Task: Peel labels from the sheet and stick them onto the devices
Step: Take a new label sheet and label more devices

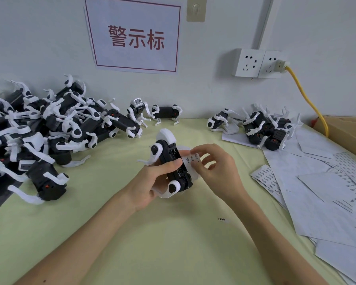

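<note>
A pale green table [111, 233] stands against a white wall, and a paper sign [135, 38] with red characters hangs on that wall above the held device [171, 161]. Far to the left of the held device lies a big pile of devices [49, 130], black bodies with white legs, all tangled together. The left hand [152, 182] grips the held device around its black body, thumb on top and fingers curled under, and keeps it lifted over the middle of the table. I think this device is light and made of stiff plastic, but its thin white legs look easy to bend or break, so the body is the safer place to take it. Touching the right side of the held device is a small label strip [191, 159], which the right hand [216, 167] pinches between thumb and fingertips. The strip seems thin, soft and sticky, so it is better held only by its edge. Below and right of the held device one stray label [223, 219] lies on the table. Further right stand a small group of devices [265, 128] and many spread label sheets [317, 182]. Above them a wall socket [257, 62] carries a yellow cable [304, 95], which goes down beside a cardboard box [347, 128].
</note>
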